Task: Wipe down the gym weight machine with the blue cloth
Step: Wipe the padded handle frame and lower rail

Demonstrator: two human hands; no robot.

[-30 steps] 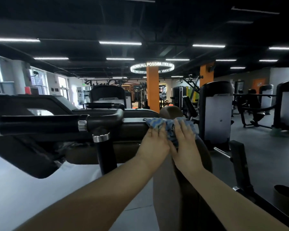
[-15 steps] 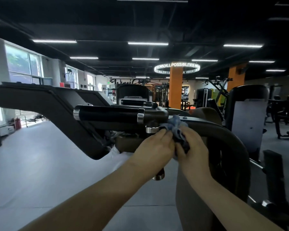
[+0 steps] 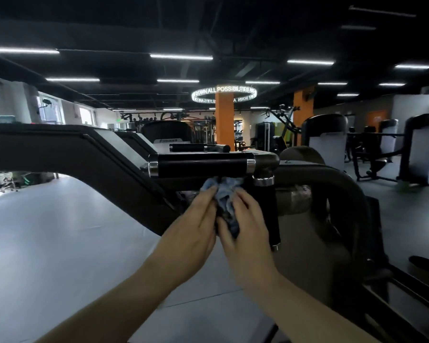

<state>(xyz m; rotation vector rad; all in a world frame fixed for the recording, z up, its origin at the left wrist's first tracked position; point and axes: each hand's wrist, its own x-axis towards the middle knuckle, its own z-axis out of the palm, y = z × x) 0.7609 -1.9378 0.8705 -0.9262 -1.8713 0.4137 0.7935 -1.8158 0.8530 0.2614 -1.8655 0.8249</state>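
Observation:
The weight machine's dark arm point(image 3: 89, 154) runs from the left to a black horizontal handle point(image 3: 201, 165) with chrome ends, and a vertical handle point(image 3: 270, 211) hangs at its right end. A bunched blue cloth point(image 3: 224, 191) sits just under the horizontal handle. My left hand point(image 3: 196, 219) and my right hand point(image 3: 245, 219) hold the cloth between them, fingers pointing up toward the frame. The lower part of the cloth is hidden between my palms.
A curved brown frame tube point(image 3: 342, 184) and a padded seat back point(image 3: 302, 154) stand to the right. Other machines point(image 3: 327, 144) and an orange pillar point(image 3: 224, 120) fill the background. Grey floor point(image 3: 47, 243) lies to the left.
Both hands have carried the cloth left, off the curved tube, and down under the horizontal handle. My view has shifted with them.

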